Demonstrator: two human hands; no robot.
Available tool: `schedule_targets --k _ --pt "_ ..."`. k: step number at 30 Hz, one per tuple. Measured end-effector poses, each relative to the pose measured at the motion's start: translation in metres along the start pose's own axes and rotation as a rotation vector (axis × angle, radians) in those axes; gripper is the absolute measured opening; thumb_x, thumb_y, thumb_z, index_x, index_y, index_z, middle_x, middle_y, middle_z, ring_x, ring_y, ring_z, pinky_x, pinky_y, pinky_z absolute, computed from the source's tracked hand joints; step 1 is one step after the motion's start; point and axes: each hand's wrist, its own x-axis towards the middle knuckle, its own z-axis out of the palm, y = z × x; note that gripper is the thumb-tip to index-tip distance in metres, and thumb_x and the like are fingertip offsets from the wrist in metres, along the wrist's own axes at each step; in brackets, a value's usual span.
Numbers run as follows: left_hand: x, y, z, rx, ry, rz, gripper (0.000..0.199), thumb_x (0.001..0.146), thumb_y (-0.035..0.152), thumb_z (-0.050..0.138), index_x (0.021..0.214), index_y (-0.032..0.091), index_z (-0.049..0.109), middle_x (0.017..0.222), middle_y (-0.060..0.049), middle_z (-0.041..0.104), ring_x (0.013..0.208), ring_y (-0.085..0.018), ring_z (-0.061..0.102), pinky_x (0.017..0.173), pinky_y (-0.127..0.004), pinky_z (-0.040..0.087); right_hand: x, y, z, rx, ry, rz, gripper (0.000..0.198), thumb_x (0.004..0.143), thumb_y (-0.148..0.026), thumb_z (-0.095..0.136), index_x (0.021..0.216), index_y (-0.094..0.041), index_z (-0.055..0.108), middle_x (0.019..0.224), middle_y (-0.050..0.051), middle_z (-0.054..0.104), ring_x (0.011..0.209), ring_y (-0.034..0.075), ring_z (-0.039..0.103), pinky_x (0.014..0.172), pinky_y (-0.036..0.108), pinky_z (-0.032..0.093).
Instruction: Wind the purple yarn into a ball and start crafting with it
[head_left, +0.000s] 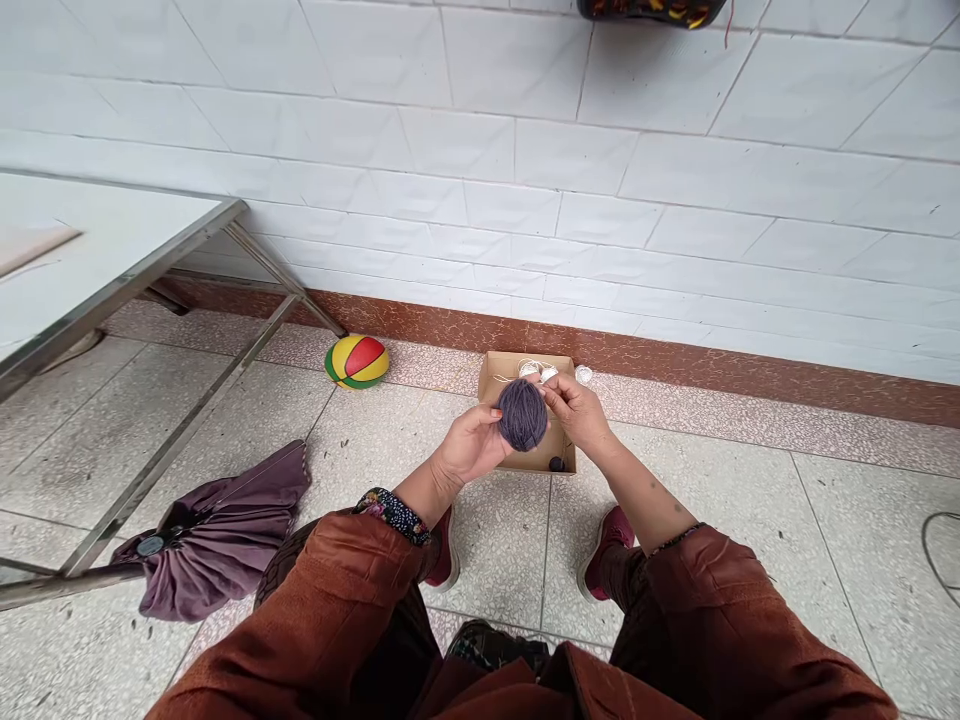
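A ball of dark purple-grey yarn (523, 414) rests in my left hand (474, 443), the thumb on its near left side and the fingers beneath it. My right hand (576, 410) is at the ball's upper right, thumb and forefinger pinched together; whether a strand is between them is too small to make out. Below the hands, an open shallow cardboard box (492, 372) stands on the floor. Several white yarn balls (529, 369) lie at its back, and a small dark ball (556, 464) sits in its front right corner. Another white ball (583, 375) is just outside the box's right side.
A yellow, red and green ball (357, 361) lies by a leg of the metal-framed table (187, 237) at left. Purple cloth (232, 530) is bunched over the table's lower bar. A white tiled wall (480, 150) rises behind the box. A dark cable (930, 550) lies far right.
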Motion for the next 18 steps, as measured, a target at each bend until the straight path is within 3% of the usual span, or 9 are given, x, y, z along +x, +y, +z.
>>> schedule_targets --k 6,12,15,18 --pt "0.008 0.01 -0.012 0.062 0.145 0.162 0.06 0.074 0.028 0.067 0.133 0.022 0.058 0.123 -0.009 0.068 0.118 -0.028 0.061 0.101 -0.043 0.047 -0.003 -0.002 0.008 -0.084 -0.117 -0.041 0.02 0.094 -0.036 0.048 0.084 -0.022 0.059 0.075 0.002 0.061 0.07 0.018 0.053 0.067 0.028 0.04" --pt "0.02 0.014 -0.033 0.148 0.404 0.283 0.051 0.072 0.024 0.076 0.12 0.024 0.061 0.115 -0.004 0.067 0.104 -0.02 0.062 0.094 -0.037 0.05 -0.013 -0.012 0.006 -0.021 -0.295 -0.12 0.023 0.097 -0.037 0.05 0.091 -0.02 0.065 0.08 0.002 0.064 0.07 0.015 0.054 0.07 0.027 0.041" --pt "0.026 0.008 -0.038 0.304 0.514 0.289 0.053 0.068 0.022 0.078 0.118 0.023 0.059 0.116 -0.004 0.065 0.102 -0.019 0.06 0.092 -0.035 0.049 -0.018 -0.025 -0.002 0.081 -0.37 -0.132 0.024 0.097 -0.04 0.055 0.091 -0.02 0.067 0.08 0.001 0.064 0.067 0.013 0.051 0.067 0.026 0.041" --pt "0.029 -0.002 -0.036 0.555 0.529 0.262 0.062 0.066 0.021 0.079 0.123 0.021 0.056 0.117 -0.006 0.063 0.103 -0.019 0.058 0.095 -0.036 0.046 -0.02 -0.035 -0.013 0.185 -0.346 -0.117 0.025 0.095 -0.043 0.058 0.092 -0.02 0.068 0.08 0.001 0.064 0.067 0.013 0.051 0.065 0.026 0.041"
